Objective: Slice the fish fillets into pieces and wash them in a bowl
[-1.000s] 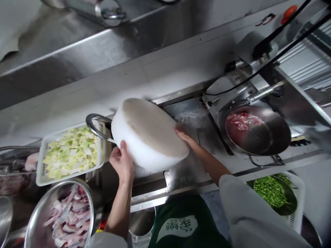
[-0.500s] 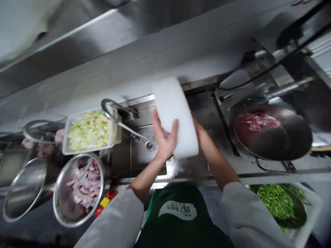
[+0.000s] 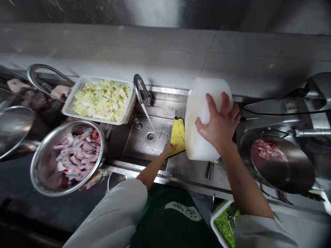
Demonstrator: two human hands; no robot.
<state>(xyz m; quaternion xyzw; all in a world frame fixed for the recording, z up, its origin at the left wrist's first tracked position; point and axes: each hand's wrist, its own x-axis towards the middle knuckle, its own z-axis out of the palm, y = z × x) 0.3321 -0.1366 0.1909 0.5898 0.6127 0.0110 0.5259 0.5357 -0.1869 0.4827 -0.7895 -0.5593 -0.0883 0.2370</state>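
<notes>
A thick white plastic cutting board [image 3: 195, 134] stands tilted up at the right side of the sink [image 3: 137, 137]. My right hand [image 3: 219, 120] holds it, thumb and fingers spread over its upper surface; its underside is hidden. My left hand [image 3: 169, 148] grips the lower left corner of a yellow cloth [image 3: 178, 132] with black edging, just left of the board and partly against it. Water runs from the curved faucet [image 3: 138, 86] into the basin, near the drain [image 3: 150, 136].
Left of the sink sit a white basket [image 3: 67, 109] of chopped cabbage and a steel bowl [image 3: 38, 172] of raw fish-like pieces. To the right is a metal pan [image 3: 297, 168] with sliced red meat. Chopped greens [image 3: 224, 224] lie in a white crate below the counter.
The board has moved right and turned. My left hand has left it and now holds the yellow cloth. My right hand has shifted onto the board's upper surface. The view has swung.
</notes>
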